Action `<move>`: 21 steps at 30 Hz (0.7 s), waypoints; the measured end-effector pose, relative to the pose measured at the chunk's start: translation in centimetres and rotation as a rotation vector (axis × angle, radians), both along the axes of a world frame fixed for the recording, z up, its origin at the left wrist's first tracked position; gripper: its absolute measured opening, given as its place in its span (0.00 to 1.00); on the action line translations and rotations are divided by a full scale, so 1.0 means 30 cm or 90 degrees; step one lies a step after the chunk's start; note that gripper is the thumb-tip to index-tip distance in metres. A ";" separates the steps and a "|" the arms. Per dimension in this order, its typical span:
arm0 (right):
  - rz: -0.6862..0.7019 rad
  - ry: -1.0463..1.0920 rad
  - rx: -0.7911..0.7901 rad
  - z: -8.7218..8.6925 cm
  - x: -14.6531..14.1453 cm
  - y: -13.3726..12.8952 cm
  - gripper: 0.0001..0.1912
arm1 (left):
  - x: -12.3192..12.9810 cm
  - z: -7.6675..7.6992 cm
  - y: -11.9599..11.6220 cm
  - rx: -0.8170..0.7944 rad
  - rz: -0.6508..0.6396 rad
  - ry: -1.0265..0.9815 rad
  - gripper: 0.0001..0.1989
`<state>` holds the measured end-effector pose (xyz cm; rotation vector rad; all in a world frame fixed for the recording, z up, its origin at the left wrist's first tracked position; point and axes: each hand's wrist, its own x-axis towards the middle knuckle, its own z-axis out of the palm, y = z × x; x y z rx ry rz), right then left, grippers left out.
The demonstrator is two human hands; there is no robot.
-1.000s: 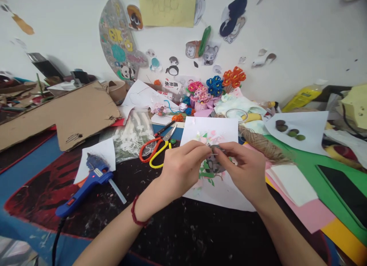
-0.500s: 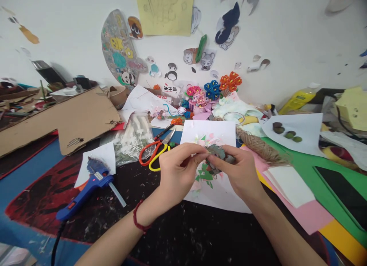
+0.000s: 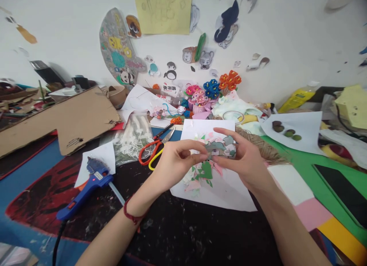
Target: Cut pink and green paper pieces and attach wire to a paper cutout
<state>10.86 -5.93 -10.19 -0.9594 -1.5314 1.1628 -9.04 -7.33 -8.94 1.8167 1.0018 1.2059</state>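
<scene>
A grey-green paper cutout (image 3: 219,148) of a cartoon figure is held up between my two hands. The fingertips and thumb of my left hand (image 3: 183,157) pinch its left end. At its right end, my right hand (image 3: 243,155) grips it with thumb and fingers, the index finger raised above the edge. Below the hands lies a white sheet of paper (image 3: 226,195) strewn with green and pink paper scraps (image 3: 205,171). Red-and-yellow scissors (image 3: 155,149) rest left of my left hand, blades pointing away.
A blue glue gun (image 3: 93,185) with a cord lies on the left. Behind it are a cardboard piece (image 3: 86,117) and a bag of white strings (image 3: 134,141). Twine (image 3: 260,145), coloured sheets and a phone (image 3: 341,191) lie on the right. Crafted flowers (image 3: 210,90) stand at the back.
The cutout has been turned so more of its printed face shows. My right index finger has lifted, and my left forearm has shifted left. The white sheet beneath is slightly rotated.
</scene>
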 end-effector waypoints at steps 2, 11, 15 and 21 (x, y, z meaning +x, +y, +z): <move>0.023 -0.028 -0.005 0.002 -0.003 0.002 0.34 | 0.001 -0.004 0.004 0.016 0.012 0.005 0.06; -0.429 -0.200 0.430 -0.022 -0.093 -0.094 0.10 | 0.024 -0.026 0.006 0.005 0.194 -0.187 0.04; -0.225 -0.247 0.248 -0.037 -0.126 -0.105 0.07 | 0.044 -0.041 0.001 0.010 0.182 -0.208 0.05; -0.199 -0.081 0.121 -0.023 -0.125 -0.093 0.07 | 0.068 -0.058 -0.011 0.046 0.175 -0.141 0.06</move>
